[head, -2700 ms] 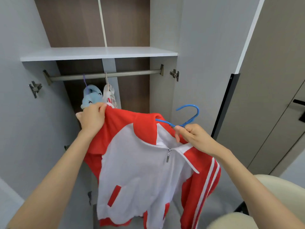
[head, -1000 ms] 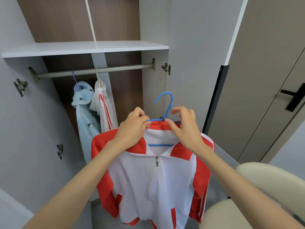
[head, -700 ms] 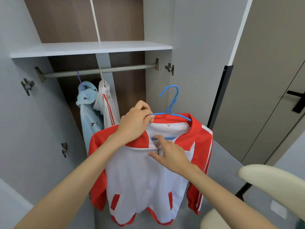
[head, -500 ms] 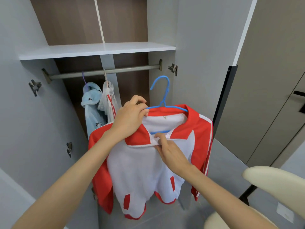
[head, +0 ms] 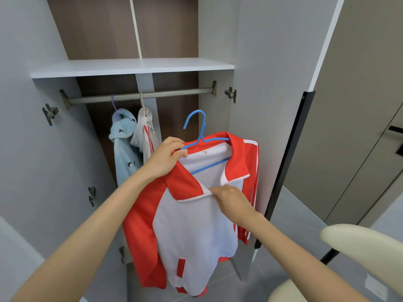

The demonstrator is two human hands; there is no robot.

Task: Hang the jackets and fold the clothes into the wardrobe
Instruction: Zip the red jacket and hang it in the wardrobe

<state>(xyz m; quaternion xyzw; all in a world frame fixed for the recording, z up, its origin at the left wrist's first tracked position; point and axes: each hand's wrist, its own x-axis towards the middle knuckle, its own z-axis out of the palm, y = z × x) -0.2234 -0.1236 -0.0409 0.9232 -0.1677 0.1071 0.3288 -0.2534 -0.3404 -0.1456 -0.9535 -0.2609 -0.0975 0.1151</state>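
An open wardrobe (head: 98, 29): wood-grain back panel, flat white shelf (head: 130, 67), round metal rail (head: 174, 94) beneath it. A red-and-white jacket (head: 192, 232) of smooth fabric with a toothed zip edge hangs before the wardrobe's right side, below the rail and not on it. On the rail's left half hang a fleecy pale-blue hooded garment (head: 124, 144) and a white red-striped garment (head: 145, 136). The left hand (head: 166, 156) grips the jacket's collar and the thin blue hanger (head: 204, 125) together. The right hand (head: 231, 201) pinches the jacket's open front edge.
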